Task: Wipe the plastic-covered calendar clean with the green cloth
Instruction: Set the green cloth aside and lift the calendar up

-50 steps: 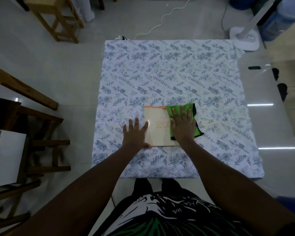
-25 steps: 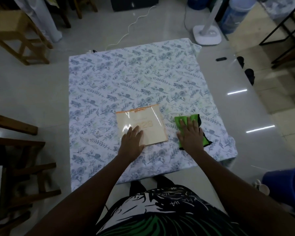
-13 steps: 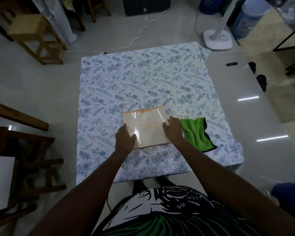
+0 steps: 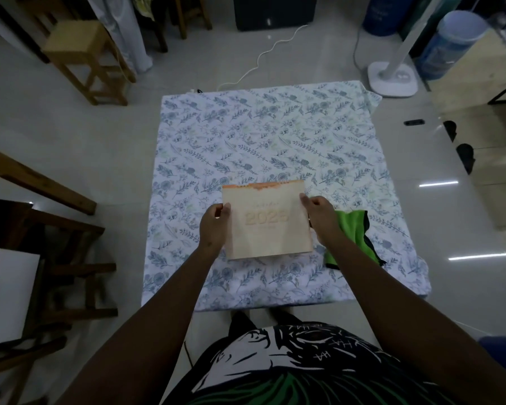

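Observation:
The plastic-covered calendar [image 4: 268, 222] is a beige card with an orange top strip and pale "2025" lettering. It sits over the near middle of the floral sheet [image 4: 263, 135]. My left hand [image 4: 215, 226] grips its left edge and my right hand [image 4: 319, 214] grips its right edge. The calendar looks slightly raised off the sheet. The green cloth [image 4: 352, 235] with a dark border lies loose on the sheet just right of the calendar, partly hidden behind my right wrist.
The sheet covers a patch of tiled floor. A wooden stool [image 4: 82, 54] stands far left, and wooden chair frames [image 4: 56, 229] crowd the left side. A white fan base [image 4: 392, 77] and blue containers [image 4: 450, 42] stand at the far right. A white cable [image 4: 263, 54] runs behind the sheet.
My right hand left the green cloth on the sheet and moved to the calendar's right edge. Both hands now grip the calendar's sides instead of pressing flat on it.

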The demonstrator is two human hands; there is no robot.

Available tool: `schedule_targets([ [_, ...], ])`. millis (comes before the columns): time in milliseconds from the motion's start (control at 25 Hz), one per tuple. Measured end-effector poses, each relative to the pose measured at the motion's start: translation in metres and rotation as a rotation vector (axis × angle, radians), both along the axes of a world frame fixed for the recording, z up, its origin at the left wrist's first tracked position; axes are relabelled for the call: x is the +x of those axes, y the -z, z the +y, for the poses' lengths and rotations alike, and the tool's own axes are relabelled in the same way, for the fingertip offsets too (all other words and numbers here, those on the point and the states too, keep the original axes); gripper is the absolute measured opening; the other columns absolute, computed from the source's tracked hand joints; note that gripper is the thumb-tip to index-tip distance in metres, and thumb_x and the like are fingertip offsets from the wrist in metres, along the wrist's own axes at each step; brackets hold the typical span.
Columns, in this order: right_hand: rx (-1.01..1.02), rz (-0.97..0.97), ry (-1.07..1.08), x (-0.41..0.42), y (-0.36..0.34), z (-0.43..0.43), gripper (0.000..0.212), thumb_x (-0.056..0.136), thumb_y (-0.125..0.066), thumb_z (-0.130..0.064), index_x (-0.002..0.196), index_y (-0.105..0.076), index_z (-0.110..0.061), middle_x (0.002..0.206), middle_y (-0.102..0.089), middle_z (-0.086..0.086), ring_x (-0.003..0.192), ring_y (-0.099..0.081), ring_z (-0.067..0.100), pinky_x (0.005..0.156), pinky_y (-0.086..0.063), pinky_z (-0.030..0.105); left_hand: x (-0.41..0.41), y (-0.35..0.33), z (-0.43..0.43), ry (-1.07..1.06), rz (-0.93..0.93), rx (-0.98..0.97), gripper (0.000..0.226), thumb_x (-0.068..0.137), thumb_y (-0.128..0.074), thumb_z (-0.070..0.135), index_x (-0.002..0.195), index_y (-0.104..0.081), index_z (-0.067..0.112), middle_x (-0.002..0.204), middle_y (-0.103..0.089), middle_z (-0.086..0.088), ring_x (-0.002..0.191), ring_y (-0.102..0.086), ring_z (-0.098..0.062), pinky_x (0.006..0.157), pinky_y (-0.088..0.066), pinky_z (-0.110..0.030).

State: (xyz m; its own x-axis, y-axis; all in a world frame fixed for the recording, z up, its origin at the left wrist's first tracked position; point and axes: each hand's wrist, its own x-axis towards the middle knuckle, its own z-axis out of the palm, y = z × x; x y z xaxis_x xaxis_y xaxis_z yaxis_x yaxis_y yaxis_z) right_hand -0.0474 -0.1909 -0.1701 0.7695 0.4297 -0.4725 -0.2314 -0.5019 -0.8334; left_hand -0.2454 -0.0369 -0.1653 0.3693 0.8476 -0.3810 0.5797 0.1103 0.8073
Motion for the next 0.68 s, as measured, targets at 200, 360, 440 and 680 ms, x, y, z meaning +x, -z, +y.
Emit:
schedule_targets([
  [200, 0.188, -0.141, -0.052, 0.011, -0.033, 0.014, 0.015, 0.093, -0.061, -0.031, 0.098, -0.066, -0.018, 0.087, -0.067, 0.004, 0.084, -0.065, 0.026, 0.072, -0.056, 0.042, 0.011, -0.029, 0.025, 0.032, -0.146, 0.101, 0.033, 0.094, -0.056, 0.044, 0.112, -0.062, 0.016, 0.1, -0.066, 0.002, 0.086, -0.062, -0.013, 0.067, -0.049, -0.025],
  [360, 0.214, -0.274, -0.143, 0.023, -0.052, 0.025, 0.013, 0.092, -0.061, -0.016, 0.102, -0.067, -0.013, 0.096, -0.07, 0.008, 0.089, -0.067, 0.027, 0.076, -0.056, 0.04, 0.018, -0.046, 0.04, 0.121, -0.119, 0.275, 0.026, 0.091, -0.059, 0.045, 0.107, -0.059, 0.025, 0.083, -0.061, 0.01, 0.072, -0.056, -0.001, 0.058, -0.041, -0.015],
  [440, 0.187, -0.352, -0.175, 0.026, -0.058, 0.029, 0.008, 0.09, -0.063, -0.015, 0.096, -0.066, -0.012, 0.089, -0.069, 0.004, 0.082, -0.065, 0.021, 0.073, -0.052, 0.035, 0.017, -0.049, 0.048, 0.15, -0.148, 0.344, 0.013, 0.089, -0.066, 0.032, 0.097, -0.06, 0.023, 0.077, -0.06, 0.012, 0.071, -0.058, -0.005, 0.061, -0.043, -0.009],
  [680, 0.11, -0.46, -0.208, 0.032, -0.058, 0.041, 0.014, 0.088, -0.067, -0.018, 0.077, -0.059, -0.017, 0.067, -0.059, -0.011, 0.063, -0.053, 0.002, 0.058, -0.039, 0.02, 0.018, -0.056, 0.068, 0.233, -0.11, 0.514, 0.012, 0.086, -0.07, 0.016, 0.097, -0.067, 0.019, 0.076, -0.069, 0.004, 0.067, -0.063, 0.008, 0.059, -0.046, -0.004],
])
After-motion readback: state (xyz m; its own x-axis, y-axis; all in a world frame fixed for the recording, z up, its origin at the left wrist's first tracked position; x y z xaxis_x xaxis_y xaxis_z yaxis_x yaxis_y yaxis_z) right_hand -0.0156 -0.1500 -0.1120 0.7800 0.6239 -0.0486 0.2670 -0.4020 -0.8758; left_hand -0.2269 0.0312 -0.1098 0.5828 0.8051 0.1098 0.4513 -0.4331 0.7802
